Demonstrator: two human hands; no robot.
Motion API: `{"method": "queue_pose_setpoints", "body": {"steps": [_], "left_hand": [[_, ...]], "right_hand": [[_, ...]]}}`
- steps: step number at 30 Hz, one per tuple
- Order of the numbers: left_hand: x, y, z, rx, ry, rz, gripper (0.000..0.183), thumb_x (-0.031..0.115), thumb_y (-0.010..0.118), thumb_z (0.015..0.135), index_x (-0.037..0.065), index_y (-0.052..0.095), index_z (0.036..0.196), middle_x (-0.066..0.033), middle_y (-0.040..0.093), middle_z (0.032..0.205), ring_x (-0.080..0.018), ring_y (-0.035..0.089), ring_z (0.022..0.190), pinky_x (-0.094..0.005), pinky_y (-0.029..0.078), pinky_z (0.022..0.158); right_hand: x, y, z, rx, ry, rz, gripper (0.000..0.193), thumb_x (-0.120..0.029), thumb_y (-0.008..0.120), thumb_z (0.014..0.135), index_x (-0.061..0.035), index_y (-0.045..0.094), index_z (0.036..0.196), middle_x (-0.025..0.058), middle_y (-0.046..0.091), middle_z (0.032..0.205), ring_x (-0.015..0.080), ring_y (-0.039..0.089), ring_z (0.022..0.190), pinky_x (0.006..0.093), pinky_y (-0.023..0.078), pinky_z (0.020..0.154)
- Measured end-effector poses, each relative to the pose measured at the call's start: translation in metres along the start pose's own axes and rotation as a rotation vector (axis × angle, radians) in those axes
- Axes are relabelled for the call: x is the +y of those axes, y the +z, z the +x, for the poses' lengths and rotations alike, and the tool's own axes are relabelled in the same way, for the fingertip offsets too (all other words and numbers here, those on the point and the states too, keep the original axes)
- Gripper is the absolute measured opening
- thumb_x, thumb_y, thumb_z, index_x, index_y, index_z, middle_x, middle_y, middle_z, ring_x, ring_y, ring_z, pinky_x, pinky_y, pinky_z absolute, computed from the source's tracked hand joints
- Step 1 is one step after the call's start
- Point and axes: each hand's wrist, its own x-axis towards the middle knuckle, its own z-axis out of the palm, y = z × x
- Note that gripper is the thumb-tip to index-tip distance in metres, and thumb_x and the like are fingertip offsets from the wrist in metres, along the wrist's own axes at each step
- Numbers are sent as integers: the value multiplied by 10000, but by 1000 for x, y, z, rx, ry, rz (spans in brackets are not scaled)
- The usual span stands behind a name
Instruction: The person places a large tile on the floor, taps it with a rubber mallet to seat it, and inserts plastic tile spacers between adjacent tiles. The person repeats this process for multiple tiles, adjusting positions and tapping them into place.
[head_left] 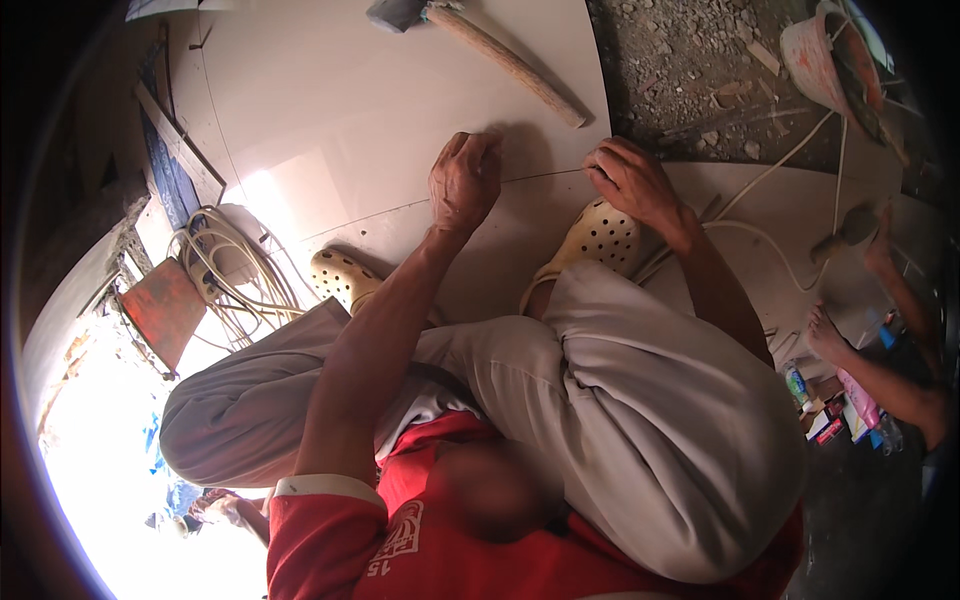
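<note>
Both arms reach out over large pale floor tiles point(330, 110). Above the joint line between tiles, my left hand point(466, 182) is closed, its fingers curled together; whatever it may hold is hidden. My right hand point(634, 182) is also closed, knuckles up, by the tile corner that borders the rubble; its fingertips are tucked out of sight. Just beyond my hands lies a mallet point(512, 68) with a wooden handle and a dark head, untouched. Below my right hand is a pale yellow perforated clog point(600, 235) on my foot.
Broken rubble point(690, 75) fills the area at the far right, with a worn bucket point(818, 68) beside it. A coiled cable point(235, 265) and a reddish board point(165, 312) lie left. Another person's bare legs point(880, 385) and small bottles point(797, 385) are at the right.
</note>
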Motion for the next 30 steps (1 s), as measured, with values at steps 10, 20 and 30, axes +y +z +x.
{"method": "queue_pose_setpoints", "body": {"steps": [10, 20, 30], "left_hand": [[-9, 4, -2, -6, 20, 24, 119, 158, 704, 983, 110, 750, 1081, -127, 696, 1012, -374, 698, 943, -485, 573, 830], [-6, 5, -3, -16, -3, 52, 102, 170, 711, 975, 133, 739, 1067, -109, 669, 981, -359, 692, 942, -488, 573, 830], [-1, 5, -5, -45, -110, 68, 128, 196, 699, 975, 154, 718, 1094, -97, 653, 1041, -345, 680, 1022, -504, 575, 849]], "right_hand": [[12, 3, 6, -68, -97, -87, 98, -81, 720, 888, -48, 635, 927, 106, 648, 937, 333, 679, 913, 468, 586, 799], [24, 7, 17, -146, -237, -135, 133, -73, 699, 874, -49, 569, 882, 132, 618, 891, 345, 675, 852, 467, 581, 769], [2, 6, 9, -128, -1, -44, 138, -48, 707, 886, -21, 589, 953, 133, 632, 913, 364, 673, 839, 467, 567, 759]]}}
